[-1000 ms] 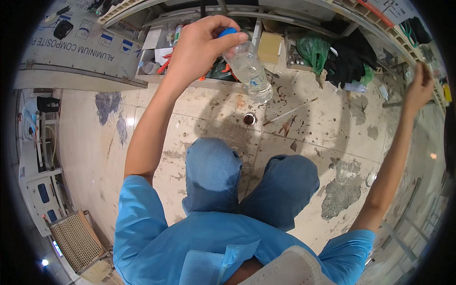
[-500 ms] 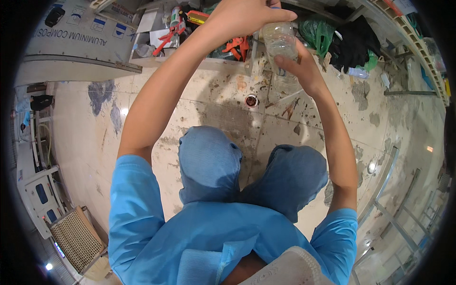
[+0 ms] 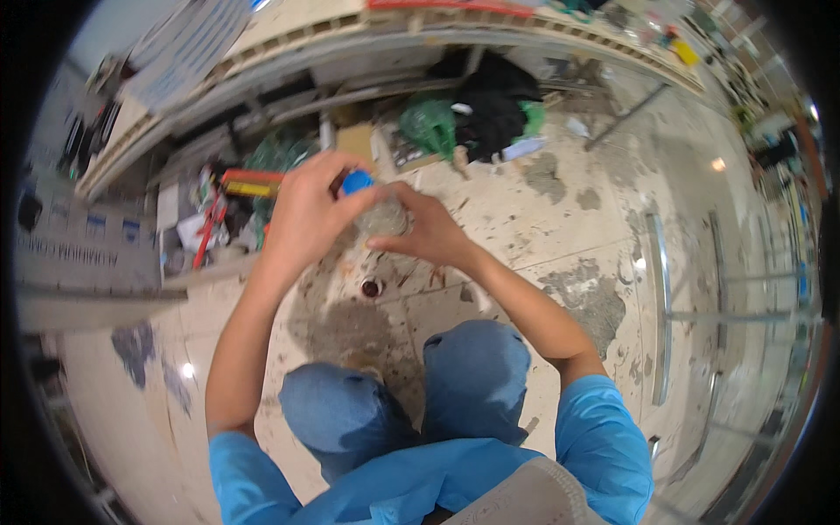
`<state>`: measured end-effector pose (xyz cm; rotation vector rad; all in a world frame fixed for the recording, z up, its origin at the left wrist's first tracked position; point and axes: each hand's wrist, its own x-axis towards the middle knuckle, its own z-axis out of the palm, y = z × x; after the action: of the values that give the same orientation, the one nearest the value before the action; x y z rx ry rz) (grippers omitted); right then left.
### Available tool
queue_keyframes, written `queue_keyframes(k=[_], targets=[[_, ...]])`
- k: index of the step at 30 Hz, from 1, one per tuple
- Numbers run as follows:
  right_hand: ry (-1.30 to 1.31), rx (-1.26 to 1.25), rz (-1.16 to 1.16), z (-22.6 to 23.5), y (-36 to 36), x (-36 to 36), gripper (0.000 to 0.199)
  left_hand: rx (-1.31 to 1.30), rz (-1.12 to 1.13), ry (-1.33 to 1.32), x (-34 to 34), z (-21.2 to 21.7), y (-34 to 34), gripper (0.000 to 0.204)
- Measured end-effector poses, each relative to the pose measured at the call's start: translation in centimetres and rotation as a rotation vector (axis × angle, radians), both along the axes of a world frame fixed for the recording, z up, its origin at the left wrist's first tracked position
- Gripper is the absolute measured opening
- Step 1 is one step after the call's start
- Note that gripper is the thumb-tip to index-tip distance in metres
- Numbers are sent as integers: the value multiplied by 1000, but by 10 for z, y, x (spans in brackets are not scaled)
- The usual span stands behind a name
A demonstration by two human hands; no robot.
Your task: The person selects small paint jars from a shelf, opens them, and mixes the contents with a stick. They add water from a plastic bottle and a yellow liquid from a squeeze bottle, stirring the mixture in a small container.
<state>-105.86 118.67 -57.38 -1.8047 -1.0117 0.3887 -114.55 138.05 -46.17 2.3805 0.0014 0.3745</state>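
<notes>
In front of my knees I hold up a clear plastic bottle (image 3: 385, 219). My right hand (image 3: 430, 229) is closed round its body. At the bottle's top, a blue cap (image 3: 357, 182) sits between the thumb and fingers of my left hand (image 3: 317, 203), which is curled against it. Whether the cap is screwed on or loose, I cannot tell. Below the hands, on the floor, stands a small round white-rimmed cup (image 3: 372, 287) with something dark inside.
A low workbench (image 3: 420, 33) runs across the far side. Under it lie a green plastic bag (image 3: 429, 125), black cloth (image 3: 494, 101) and a red clamp (image 3: 206, 232). Metal frames (image 3: 662, 306) lie to the right on the stained tile floor (image 3: 560, 262).
The view has tilted up, showing more of the bench, and my hands appear lower and further left. The blue cap is now plainly visible. Both hands are still on the bottle.
</notes>
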Motion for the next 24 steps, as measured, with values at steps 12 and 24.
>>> queue_keyframes(k=[12, 24], targets=[[52, -82, -970, -135, -153, 81, 86, -294, -195, 313, -37, -7, -32, 30], [15, -441, -852, -144, -253, 135, 70, -1284, -1248, 14, -5, 124, -151, 18]])
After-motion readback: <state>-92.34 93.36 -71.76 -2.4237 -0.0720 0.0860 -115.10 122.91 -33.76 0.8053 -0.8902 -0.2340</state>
